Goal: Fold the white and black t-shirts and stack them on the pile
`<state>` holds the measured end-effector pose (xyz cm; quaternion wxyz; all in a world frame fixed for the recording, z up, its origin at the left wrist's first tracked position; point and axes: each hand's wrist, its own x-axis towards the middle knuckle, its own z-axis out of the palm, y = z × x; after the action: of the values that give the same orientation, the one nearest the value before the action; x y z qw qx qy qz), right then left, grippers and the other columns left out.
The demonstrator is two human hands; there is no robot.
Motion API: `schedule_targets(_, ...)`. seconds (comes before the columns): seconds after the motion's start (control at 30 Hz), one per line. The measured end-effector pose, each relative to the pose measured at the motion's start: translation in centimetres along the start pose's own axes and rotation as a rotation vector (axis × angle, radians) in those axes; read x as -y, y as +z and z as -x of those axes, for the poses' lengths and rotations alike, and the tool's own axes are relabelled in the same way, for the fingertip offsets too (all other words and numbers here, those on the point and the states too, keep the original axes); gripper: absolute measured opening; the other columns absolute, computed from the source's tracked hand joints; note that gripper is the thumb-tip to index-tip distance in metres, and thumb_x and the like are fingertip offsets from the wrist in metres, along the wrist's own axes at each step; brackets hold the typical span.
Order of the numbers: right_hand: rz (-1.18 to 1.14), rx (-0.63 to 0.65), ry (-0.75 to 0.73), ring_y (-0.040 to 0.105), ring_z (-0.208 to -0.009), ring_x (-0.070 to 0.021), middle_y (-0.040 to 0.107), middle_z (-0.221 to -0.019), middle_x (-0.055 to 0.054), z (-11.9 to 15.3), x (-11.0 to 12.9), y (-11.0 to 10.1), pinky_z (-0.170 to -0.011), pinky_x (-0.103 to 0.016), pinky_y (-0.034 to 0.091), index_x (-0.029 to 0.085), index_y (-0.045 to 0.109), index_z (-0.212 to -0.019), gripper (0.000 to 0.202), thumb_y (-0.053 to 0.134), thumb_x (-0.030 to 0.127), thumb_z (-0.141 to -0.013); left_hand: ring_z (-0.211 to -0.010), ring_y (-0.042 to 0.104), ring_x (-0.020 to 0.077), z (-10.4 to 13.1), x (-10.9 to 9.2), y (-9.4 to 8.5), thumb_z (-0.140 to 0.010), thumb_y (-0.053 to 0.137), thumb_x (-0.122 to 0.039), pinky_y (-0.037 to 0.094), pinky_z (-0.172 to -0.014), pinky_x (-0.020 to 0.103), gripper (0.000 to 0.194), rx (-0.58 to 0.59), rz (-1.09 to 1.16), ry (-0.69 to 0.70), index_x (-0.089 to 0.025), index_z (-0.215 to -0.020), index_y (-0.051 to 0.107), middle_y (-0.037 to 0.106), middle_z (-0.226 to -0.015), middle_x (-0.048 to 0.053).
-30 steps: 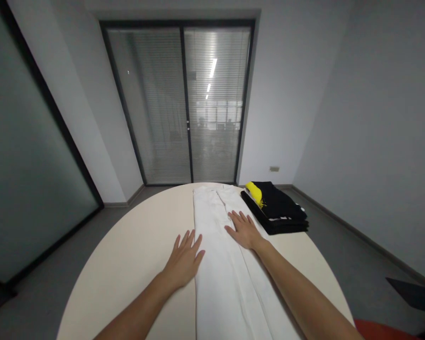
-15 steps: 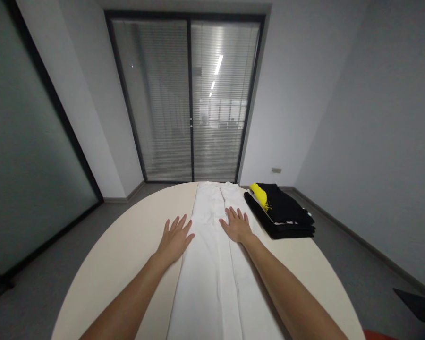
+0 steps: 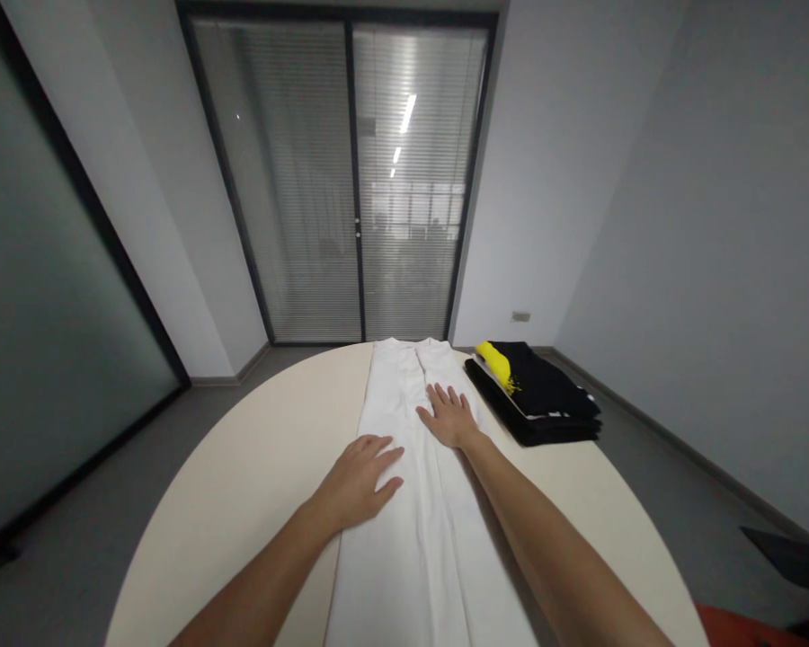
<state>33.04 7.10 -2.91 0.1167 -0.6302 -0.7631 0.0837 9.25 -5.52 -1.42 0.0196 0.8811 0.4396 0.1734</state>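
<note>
Smoothing step: judged from the flat palms, the work in hand appears to be the levelling of a long white garment (image 3: 377, 575) laid out lengthwise on the table (image 3: 222, 503).
Near part of the garment: runs out of view at the lower edge, between the two forearms; a long line, whether fold or seam cannot be told, runs along it, with slight ripples beside it.
Left hand: lies across the garment's left margin (image 3: 360, 481), fingers a little bent and parted, grasping nothing; firm pressure cannot be confirmed.
Right hand: placed farther out (image 3: 448, 418), palm down on the garment beside the long line, fingers spread, nothing gripped.
Next move: in judgement, calls for light, flat palms, one steadying the cloth while the other eases ripples outward; a hard push could drag the upper layer askew.
Far end of the garment: reaches the table's far rim, its edge slightly uneven.
Folded stack: dark cloth with a yellow patch (image 3: 546, 386), on the table just right of the garment's far part, touched by neither hand.
Glazed partition: slatted blinds (image 3: 404, 296), beyond the table.
</note>
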Motion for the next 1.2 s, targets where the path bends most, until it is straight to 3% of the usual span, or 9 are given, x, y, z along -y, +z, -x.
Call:
schedule_targets(0.1,-0.028,-0.075,-0.079,0.023,-0.152,-0.03,0.03,-0.164,-0.01,1.4,0.1,-0.8,-0.123,-0.053,0.009,0.019,0.032,-0.157,0.064,0.028,0.052,-0.103,-0.138,0.045,0.0307,0.5,-0.2,-0.3,-0.101,0.051,-0.038,0.034,-0.116,0.051,0.045,0.025,-0.028,0.014,-0.024,-0.144,0.054,0.051,-0.15,0.011)
schedule_targets(0.2,-0.04,-0.124,-0.154,0.037,-0.145,-0.0258,0.044,-0.156,-0.011,3.5,0.0,-1.6,-0.121,-0.05,0.017,0.022,0.048,-0.147,0.053,0.026,0.046,-0.105,-0.133,0.05,0.0274,0.7,-1.1,-1.1,-0.102,0.05,-0.03,0.036,-0.114,0.049,0.037,0.037,-0.002,0.106,-0.029,-0.138,0.059,0.056,-0.145,0.008)
schedule_targets(0.33,0.004,-0.027,-0.153,0.03,-0.149,-0.0317,0.037,-0.16,-0.011,6.8,-0.6,-1.8,-0.12,-0.055,0.018,0.023,0.047,-0.149,0.057,0.031,0.052,-0.103,-0.121,0.058,0.0213,0.7,-2.9,-1.4,-0.102,0.051,-0.024,0.047,-0.103,0.038,0.029,0.065,0.068,0.299,-0.032,-0.124,0.068,0.063,-0.135,0.004)
schedule_targets(0.5,-0.043,-0.016,-0.174,0.024,-0.152,-0.0291,0.034,-0.163,-0.007,9.7,-1.7,-1.8,-0.123,-0.051,0.013,0.025,0.04,-0.154,0.061,0.03,0.056,-0.102,-0.113,0.062,0.0194,0.6,-4.3,-1.0,-0.103,0.05,-0.022,0.05,-0.096,0.033,0.023,0.068,0.067,0.432,-0.025,-0.108,0.072,0.068,-0.126,0.004)
schedule_targets(0.77,-0.066,0.073,-0.221,0.017,-0.154,-0.0319,0.027,-0.165,-0.009,10.1,-3.0,-2.0,-0.123,-0.052,0.012,0.024,0.041,-0.155,0.068,0.036,0.062,-0.099,-0.119,0.059,0.0207,1.7,-5.3,-3.1,-0.086,0.058,-0.01,0.047,-0.104,0.035,0.024,0.177,0.292,0.338,-0.023,-0.101,0.071,0.067,-0.127,0.004)
schedule_targets(0.93,-0.073,0.093,-0.237,0.017,-0.154,-0.0334,0.026,-0.165,-0.01,10.2,-3.0,-2.3,-0.123,-0.054,0.013,0.023,0.041,-0.155,0.07,0.036,0.064,-0.098,-0.137,0.044,0.0298,2.5,-5.5,-3.4,-0.077,0.078,-0.023,0.035,-0.116,0.046,0.023,0.308,0.43,0.292,-0.025,-0.1,0.073,0.054,-0.143,0.007)
schedule_targets(1.07,-0.072,0.112,-0.236,0.015,-0.154,-0.0343,0.025,-0.165,-0.01,10.4,-2.8,-2.7,-0.123,-0.055,0.013,0.022,0.039,-0.156,0.071,0.036,0.064,-0.098,-0.145,0.034,0.0326,2.6,-5.3,-3.4,-0.083,0.076,-0.026,0.029,-0.119,0.05,0.01,0.403,0.477,0.264,-0.025,-0.093,0.073,0.048,-0.15,0.005)
schedule_targets(1.2,-0.074,0.107,-0.243,0.016,-0.154,-0.0344,0.025,-0.165,-0.01,10.3,-2.9,-2.6,-0.123,-0.055,0.012,0.022,0.039,-0.156,0.071,0.036,0.065,-0.098,-0.146,0.033,0.0284,2.4,-5.4,-3.6,-0.091,0.068,-0.029,0.03,-0.119,0.048,0.007,0.369,0.594,0.263,-0.023,-0.094,0.069,0.052,-0.146,0.007)
